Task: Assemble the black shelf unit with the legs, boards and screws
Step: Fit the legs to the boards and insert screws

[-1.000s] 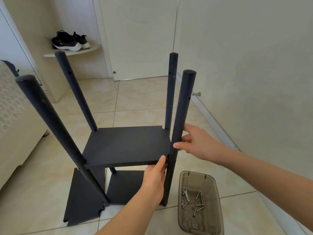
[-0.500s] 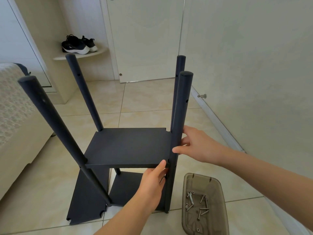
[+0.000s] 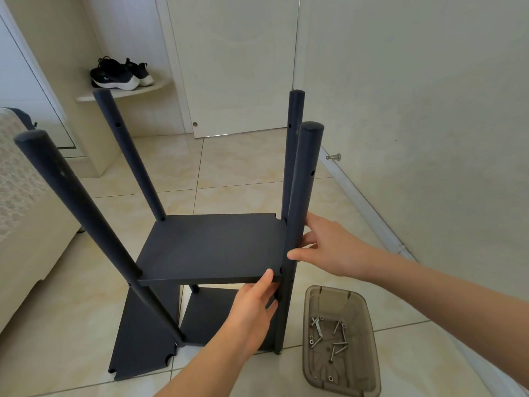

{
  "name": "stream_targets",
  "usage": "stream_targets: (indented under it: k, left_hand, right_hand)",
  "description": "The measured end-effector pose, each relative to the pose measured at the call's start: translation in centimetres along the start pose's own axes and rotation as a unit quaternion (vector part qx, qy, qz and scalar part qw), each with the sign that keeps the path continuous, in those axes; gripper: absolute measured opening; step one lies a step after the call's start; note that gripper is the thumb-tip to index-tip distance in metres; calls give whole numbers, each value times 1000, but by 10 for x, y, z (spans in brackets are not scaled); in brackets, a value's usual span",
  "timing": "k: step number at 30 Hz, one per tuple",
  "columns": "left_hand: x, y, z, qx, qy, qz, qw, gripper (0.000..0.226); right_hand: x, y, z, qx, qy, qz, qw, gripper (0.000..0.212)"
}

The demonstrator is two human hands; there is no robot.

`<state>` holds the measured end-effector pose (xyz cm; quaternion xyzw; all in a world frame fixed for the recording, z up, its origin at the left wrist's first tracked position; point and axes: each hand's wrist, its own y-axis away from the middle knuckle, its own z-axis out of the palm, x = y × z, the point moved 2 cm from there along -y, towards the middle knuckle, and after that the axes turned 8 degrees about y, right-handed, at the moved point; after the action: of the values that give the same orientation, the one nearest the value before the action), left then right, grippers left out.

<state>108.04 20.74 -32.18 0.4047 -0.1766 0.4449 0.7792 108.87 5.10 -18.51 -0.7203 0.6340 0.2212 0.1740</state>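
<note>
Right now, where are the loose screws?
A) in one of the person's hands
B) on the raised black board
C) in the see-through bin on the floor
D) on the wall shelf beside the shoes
C: the screws lie in the brownish see-through bin on the floor tiles, right of the near leg that the right hand grips, while the left hand holds the board by its edge.
</note>
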Motion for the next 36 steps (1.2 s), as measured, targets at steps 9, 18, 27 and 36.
stream_targets:
  k: [9, 18, 27, 36]
  left_hand:
    - [1, 0, 3, 46, 14, 1, 999, 30]
    - [0, -1, 3, 65, -39, 25, 997, 21]
    - [0, -1, 6, 49, -47, 33, 997, 31]
    - [1, 5, 10, 44, -36, 43, 997, 31]
  right_hand:
    - [-2, -1, 1, 6, -12, 0, 1000, 61]
    - [11, 4, 4, -24, -99, 35, 994, 45]
    - [57, 39, 18, -48, -91, 118, 988, 18]
    - [124, 55, 114, -190, 43, 237, 952, 25]
